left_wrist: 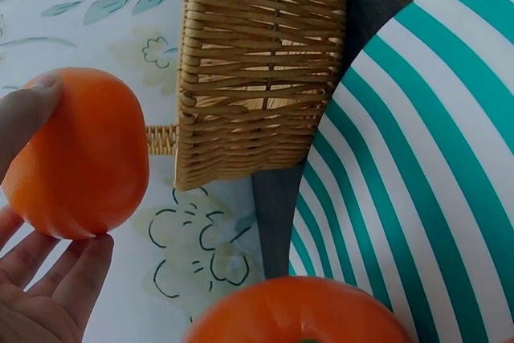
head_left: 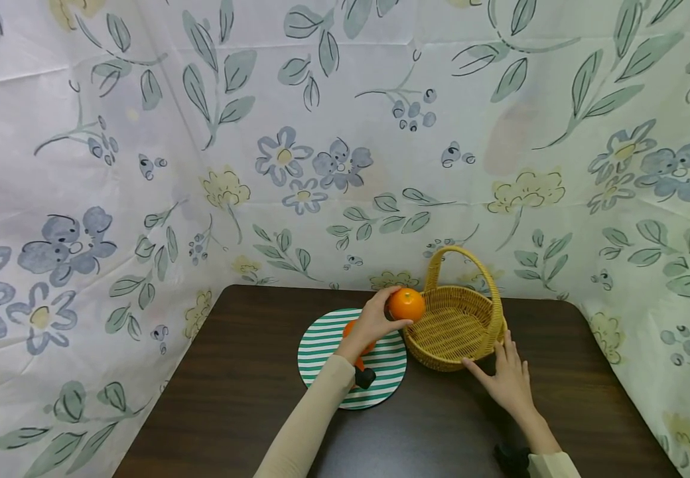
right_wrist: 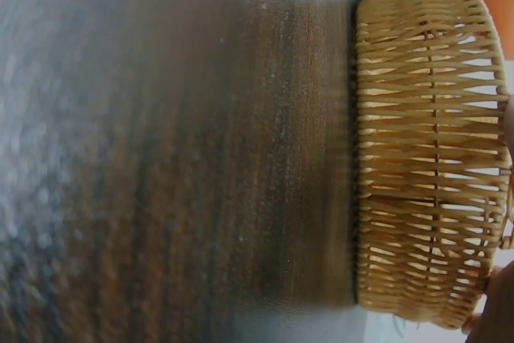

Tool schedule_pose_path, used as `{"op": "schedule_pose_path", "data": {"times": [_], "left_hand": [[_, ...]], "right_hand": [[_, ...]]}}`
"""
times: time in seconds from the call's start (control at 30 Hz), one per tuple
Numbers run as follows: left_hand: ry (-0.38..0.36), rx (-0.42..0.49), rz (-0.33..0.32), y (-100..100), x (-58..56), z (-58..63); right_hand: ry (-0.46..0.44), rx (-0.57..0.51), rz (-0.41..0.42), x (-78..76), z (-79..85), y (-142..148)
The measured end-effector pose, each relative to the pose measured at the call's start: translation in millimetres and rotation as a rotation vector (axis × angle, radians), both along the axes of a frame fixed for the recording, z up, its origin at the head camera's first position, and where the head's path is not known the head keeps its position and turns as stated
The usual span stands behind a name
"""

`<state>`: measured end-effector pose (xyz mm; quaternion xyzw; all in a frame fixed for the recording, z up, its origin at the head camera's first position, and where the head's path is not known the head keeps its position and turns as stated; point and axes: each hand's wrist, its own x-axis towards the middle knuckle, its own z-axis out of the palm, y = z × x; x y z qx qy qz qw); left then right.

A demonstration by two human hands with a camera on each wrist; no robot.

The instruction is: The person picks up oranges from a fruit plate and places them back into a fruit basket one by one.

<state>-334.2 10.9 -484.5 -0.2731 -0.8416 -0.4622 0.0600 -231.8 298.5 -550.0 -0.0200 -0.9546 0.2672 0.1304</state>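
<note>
My left hand (head_left: pixel 375 318) grips an orange (head_left: pixel 407 305) between thumb and fingers, over the left rim of a yellow wicker basket (head_left: pixel 434 360). In the left wrist view that fruit (left_wrist: pixel 88 154) appears beside the basket's woven wall (left_wrist: pixel 257 62). The basket stands upright with its handle (head_left: pixel 493 285) raised, and its woven floor shows bare. At the front right of the basket my right hand (head_left: pixel 509 382) is spread, thumb and fingertips touching its side. Another orange (left_wrist: pixel 297 315) lies on the striped plate (head_left: pixel 315 345), partly hidden by my left wrist.
A dark wooden table (head_left: pixel 249 372) carries the plate and basket, which sit side by side near its back edge. Floral cloth (head_left: pixel 333 166) hangs behind and at both sides. Black wrist gear (head_left: pixel 365 378) is worn at my left wrist.
</note>
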Motion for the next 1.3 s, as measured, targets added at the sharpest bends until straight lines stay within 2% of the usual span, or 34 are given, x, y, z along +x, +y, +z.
{"op": "schedule_pose_path", "data": {"times": [0.3,0.6,1.3], "left_hand": [[-0.004,0.001,-0.004,4,-1.8,-3.1],[-0.048,-0.022,0.017,7,-3.2,-10.2],[-0.046,-0.025,0.018,20,-6.7,-13.1]], "right_hand": [[-0.013,-0.001,-0.007,-1.2,-2.2,0],[0.001,-0.002,-0.009,-1.4,-4.5,0],[0.014,-0.017,-0.003,-0.7,-4.3,1]]}}
